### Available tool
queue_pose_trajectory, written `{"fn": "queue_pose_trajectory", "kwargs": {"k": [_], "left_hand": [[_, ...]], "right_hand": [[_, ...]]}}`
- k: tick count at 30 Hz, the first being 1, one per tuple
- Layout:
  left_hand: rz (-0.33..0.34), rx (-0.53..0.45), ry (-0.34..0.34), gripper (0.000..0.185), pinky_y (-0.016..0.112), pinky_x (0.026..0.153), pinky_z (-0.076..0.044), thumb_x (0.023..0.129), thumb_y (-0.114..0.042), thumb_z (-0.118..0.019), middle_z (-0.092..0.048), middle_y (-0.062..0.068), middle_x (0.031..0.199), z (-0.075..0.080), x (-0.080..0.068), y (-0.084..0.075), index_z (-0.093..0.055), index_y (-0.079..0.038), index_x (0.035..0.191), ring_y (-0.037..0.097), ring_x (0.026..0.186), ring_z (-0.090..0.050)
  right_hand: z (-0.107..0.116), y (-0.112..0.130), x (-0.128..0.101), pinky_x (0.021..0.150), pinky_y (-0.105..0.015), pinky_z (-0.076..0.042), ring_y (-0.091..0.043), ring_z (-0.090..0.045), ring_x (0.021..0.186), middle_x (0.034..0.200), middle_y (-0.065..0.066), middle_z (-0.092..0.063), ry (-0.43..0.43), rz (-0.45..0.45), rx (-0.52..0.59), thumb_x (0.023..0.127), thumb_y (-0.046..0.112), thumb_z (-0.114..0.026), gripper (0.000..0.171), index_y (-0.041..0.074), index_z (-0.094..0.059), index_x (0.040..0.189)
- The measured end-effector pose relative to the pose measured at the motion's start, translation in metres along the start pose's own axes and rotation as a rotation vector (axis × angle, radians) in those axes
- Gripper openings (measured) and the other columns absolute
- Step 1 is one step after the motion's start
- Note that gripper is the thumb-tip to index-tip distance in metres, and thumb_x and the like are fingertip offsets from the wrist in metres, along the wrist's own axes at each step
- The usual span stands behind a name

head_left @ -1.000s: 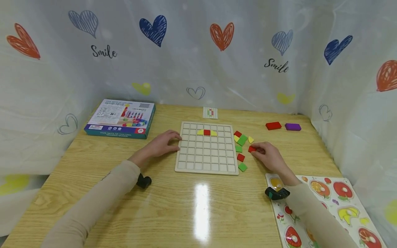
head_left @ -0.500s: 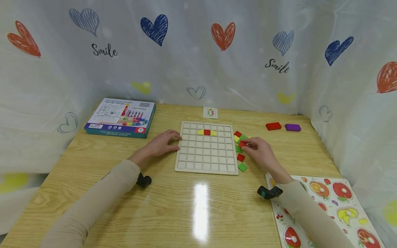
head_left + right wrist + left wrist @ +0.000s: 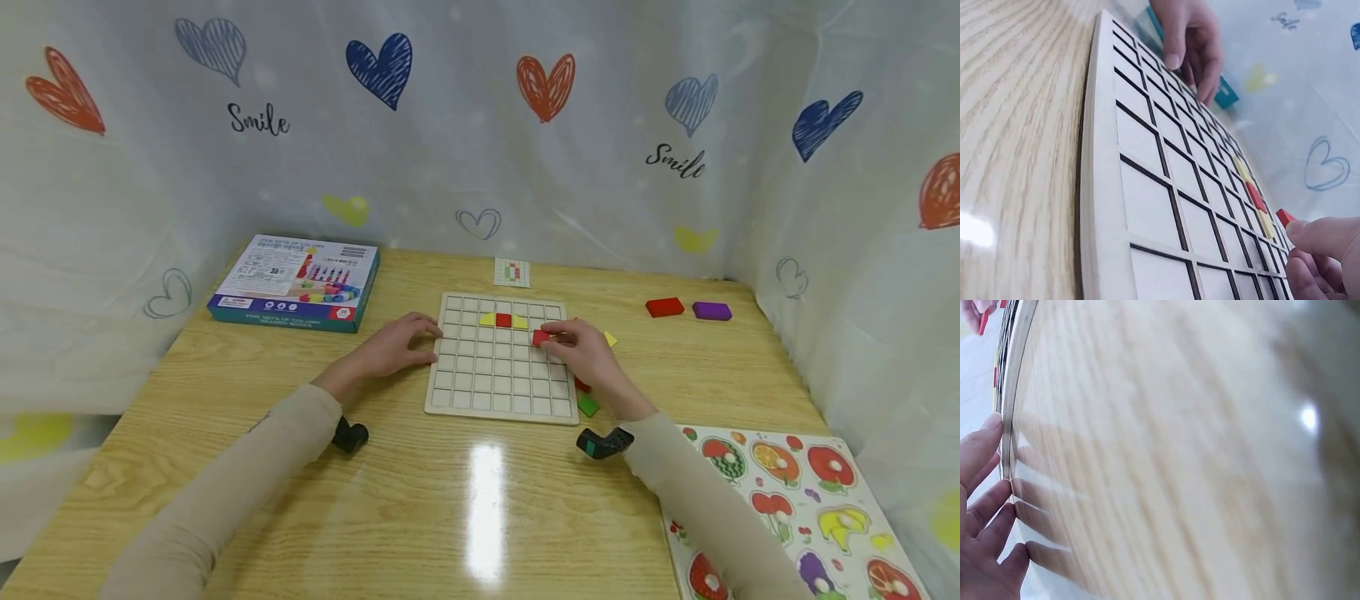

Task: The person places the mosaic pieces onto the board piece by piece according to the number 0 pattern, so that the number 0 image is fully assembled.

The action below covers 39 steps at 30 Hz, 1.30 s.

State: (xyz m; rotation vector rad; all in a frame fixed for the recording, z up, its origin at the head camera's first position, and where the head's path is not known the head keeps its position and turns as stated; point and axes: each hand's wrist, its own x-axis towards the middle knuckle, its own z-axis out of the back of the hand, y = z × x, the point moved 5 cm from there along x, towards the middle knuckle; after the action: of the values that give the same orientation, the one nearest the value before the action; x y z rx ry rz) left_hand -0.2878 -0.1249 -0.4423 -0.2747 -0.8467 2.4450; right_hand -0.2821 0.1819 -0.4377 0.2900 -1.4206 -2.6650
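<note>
Red tile [image 3: 539,337] is pinched in my right hand [image 3: 581,354] over the grid board [image 3: 501,357], below the placed yellow-red-yellow row. Left hand [image 3: 390,350] rests flat-fingered against the board's left edge. If I lower it askew, I judge it could catch on a cell rib and jolt the board.

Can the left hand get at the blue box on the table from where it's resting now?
Probably yes. The left hand rests against the grid board's left edge, holding nothing, and only bare table lies between it and the blue box further back on its left.
</note>
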Motion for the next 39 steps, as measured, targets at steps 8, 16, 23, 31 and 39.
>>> {"fn": "queue_pose_trajectory", "kwargs": {"k": [8,16,23,31,39], "left_hand": [[-0.007,0.006,0.001,0.039,0.047,0.111,-0.033,0.092,-0.023,-0.070,-0.050,0.015,0.137,0.000,0.001,0.000,-0.062,-0.004,0.125,0.032,0.131,-0.044],[-0.011,0.013,0.000,0.039,0.048,0.111,-0.033,0.092,-0.023,-0.070,-0.050,0.015,0.136,0.001,0.000,-0.001,-0.061,-0.004,0.125,0.033,0.130,-0.045],[-0.008,0.009,-0.009,0.038,0.048,0.111,-0.034,0.092,-0.023,-0.070,-0.051,0.014,0.135,0.000,0.000,-0.001,-0.062,-0.005,0.124,0.032,0.129,-0.045],[-0.005,0.022,-0.007,0.038,0.049,0.111,-0.033,0.092,-0.023,-0.070,-0.050,0.014,0.136,0.000,0.000,-0.001,-0.062,-0.006,0.125,0.032,0.130,-0.044],[-0.009,0.018,-0.012,0.037,0.048,0.111,-0.033,0.092,-0.023,-0.070,-0.051,0.014,0.135,-0.001,0.001,0.000,-0.062,-0.006,0.124,0.032,0.130,-0.045]], "right_hand": [[-0.014,0.011,0.014,0.096,-0.044,-0.047,-0.026,-0.057,0.113,0.128,-0.010,-0.056,0.018,0.045,-0.104,0.094,0.022,-0.068,0.035,0.012,-0.066,0.127],[-0.021,0.012,0.020,0.093,-0.042,-0.047,-0.025,-0.055,0.111,0.125,-0.009,-0.057,0.003,0.054,-0.128,0.094,0.021,-0.067,0.032,0.011,-0.066,0.125],[-0.023,0.013,0.023,0.090,-0.042,-0.050,-0.027,-0.059,0.107,0.122,-0.013,-0.059,-0.004,0.118,-0.178,0.095,0.015,-0.066,0.034,0.005,-0.065,0.127],[-0.026,0.017,0.023,0.087,-0.040,-0.052,-0.025,-0.061,0.101,0.116,-0.014,-0.061,-0.018,0.171,-0.225,0.094,0.012,-0.066,0.029,0.003,-0.067,0.121],[-0.027,0.014,0.023,0.086,-0.039,-0.052,-0.025,-0.061,0.100,0.115,-0.014,-0.060,-0.021,0.171,-0.229,0.094,0.011,-0.066,0.026,0.003,-0.069,0.118]]}}
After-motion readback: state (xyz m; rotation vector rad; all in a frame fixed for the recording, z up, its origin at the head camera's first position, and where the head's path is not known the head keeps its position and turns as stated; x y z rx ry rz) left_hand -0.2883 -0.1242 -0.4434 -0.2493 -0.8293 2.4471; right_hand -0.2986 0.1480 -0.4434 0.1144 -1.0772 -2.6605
